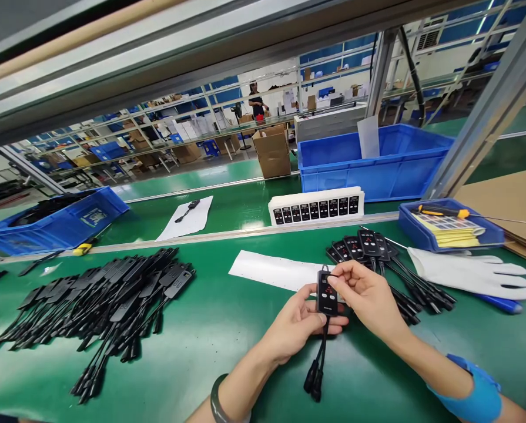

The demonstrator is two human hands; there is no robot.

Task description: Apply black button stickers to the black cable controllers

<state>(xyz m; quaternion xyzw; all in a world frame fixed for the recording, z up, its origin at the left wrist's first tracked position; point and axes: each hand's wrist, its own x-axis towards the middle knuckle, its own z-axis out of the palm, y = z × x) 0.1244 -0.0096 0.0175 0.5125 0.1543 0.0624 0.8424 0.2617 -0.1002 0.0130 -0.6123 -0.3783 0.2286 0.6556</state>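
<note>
Near the middle of the bench, my left hand holds a small black controller with its fingers beneath and thumb at the lower edge. The controller's face shows red marks and two pale buttons, and two short cables with plugs hang down from it. My right hand is closed in a pinch at the upper right edge of that face; whether a separate thin piece lies under its fingertips is hidden. Behind my right hand is a pile of similar faced controllers. A white strip lies just behind my left hand.
Many black cabled units cover the bench at left. A white stand-up sheet of black labels is at the back. Blue bins, a small blue tray and white gloves stand right. A person is far behind.
</note>
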